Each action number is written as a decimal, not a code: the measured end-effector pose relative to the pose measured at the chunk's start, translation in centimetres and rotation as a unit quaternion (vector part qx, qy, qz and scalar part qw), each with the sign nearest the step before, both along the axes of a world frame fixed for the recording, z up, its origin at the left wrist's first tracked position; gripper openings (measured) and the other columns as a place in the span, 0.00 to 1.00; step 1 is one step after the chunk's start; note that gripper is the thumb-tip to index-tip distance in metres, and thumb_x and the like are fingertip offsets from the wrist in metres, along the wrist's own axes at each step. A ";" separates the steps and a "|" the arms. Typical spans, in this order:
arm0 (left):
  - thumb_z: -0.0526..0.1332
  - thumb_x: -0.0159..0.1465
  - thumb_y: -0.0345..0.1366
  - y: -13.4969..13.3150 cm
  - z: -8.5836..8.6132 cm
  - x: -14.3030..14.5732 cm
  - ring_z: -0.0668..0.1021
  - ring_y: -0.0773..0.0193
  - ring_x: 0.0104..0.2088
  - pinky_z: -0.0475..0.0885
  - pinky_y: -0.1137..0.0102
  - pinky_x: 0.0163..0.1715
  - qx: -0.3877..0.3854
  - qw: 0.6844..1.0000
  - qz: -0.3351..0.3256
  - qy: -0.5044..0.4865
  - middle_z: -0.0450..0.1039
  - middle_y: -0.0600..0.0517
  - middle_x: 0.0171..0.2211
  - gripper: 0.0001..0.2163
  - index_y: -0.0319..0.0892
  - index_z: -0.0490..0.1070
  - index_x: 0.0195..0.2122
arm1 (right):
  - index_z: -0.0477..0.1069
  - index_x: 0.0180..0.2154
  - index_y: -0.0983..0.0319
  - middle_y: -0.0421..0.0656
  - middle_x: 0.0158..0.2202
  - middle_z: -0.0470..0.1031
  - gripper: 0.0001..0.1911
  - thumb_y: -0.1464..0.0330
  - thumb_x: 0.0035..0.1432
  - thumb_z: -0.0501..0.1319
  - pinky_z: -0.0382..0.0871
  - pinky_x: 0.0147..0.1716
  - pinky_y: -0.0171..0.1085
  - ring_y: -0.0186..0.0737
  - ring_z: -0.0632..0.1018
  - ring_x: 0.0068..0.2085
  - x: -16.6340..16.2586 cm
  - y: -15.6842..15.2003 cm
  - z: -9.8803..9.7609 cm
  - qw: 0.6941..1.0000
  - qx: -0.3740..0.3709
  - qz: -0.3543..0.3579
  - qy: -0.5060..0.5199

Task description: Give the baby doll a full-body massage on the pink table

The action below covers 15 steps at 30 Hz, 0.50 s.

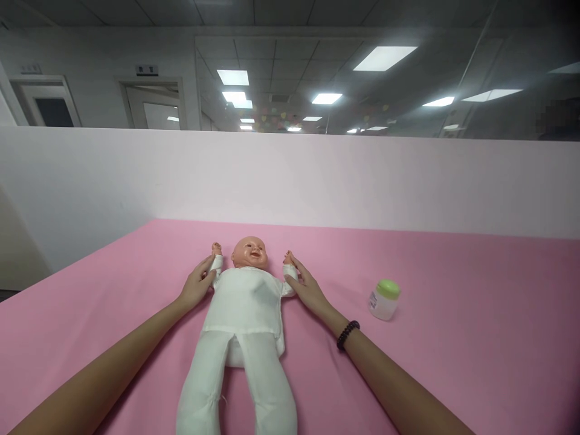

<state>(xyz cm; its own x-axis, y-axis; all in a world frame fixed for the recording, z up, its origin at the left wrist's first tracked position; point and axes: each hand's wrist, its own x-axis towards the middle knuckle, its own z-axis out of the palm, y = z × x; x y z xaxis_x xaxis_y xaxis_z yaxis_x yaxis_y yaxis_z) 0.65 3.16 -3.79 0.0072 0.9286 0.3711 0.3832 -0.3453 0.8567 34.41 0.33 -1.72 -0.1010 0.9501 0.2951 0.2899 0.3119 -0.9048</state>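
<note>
A baby doll [248, 302] with a white cloth body lies face up, its head toward the far side and its legs toward me. Both of its arms are raised beside the head. My left hand [197, 283] is closed around the doll's arm on the left, thumb and fingers on the white sleeve. On the other side my right hand [310, 287] grips the doll's other arm just below its small plastic hand. A dark beaded bracelet [348, 335] circles my right wrist.
Right of the doll stands a small jar [384, 300] with a green lid. The pink-covered table [453, 350] ends at a white partition [317, 181]. Behind that are a glass wall with reflected ceiling lights and two doors at the left.
</note>
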 end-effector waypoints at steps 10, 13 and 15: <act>0.54 0.64 0.43 0.6 0.5 0.0 0.75 0.52 0.54 0.71 0.64 0.50 -0.105 0.993 -0.055 -0.024 0.72 0.50 0.59 0.29 0.47 0.58 0.67 | 0.59 0.66 0.55 0.43 0.60 0.70 0.33 0.56 0.61 0.56 0.62 0.60 0.50 0.49 0.71 0.59 0.3 0.3 -0.3 0.992 -0.061 -0.063 -0.094; 0.55 0.62 0.42 1.2 0.1 -0.2 0.69 0.53 0.62 0.66 0.64 0.58 -0.105 0.991 -0.073 -0.047 0.65 0.49 0.64 0.30 0.45 0.59 0.67 | 0.59 0.65 0.53 0.42 0.59 0.71 0.32 0.56 0.61 0.56 0.61 0.61 0.50 0.50 0.70 0.59 0.3 0.4 -0.4 0.990 -0.074 -0.066 -0.096; 0.57 0.61 0.42 1.3 0.0 -0.2 0.68 0.52 0.63 0.66 0.63 0.59 -0.118 0.989 -0.060 -0.064 0.64 0.47 0.65 0.31 0.43 0.60 0.66 | 0.59 0.65 0.53 0.42 0.59 0.70 0.33 0.56 0.60 0.58 0.63 0.60 0.49 0.49 0.71 0.59 0.3 0.6 -0.6 0.992 -0.084 -0.063 -0.065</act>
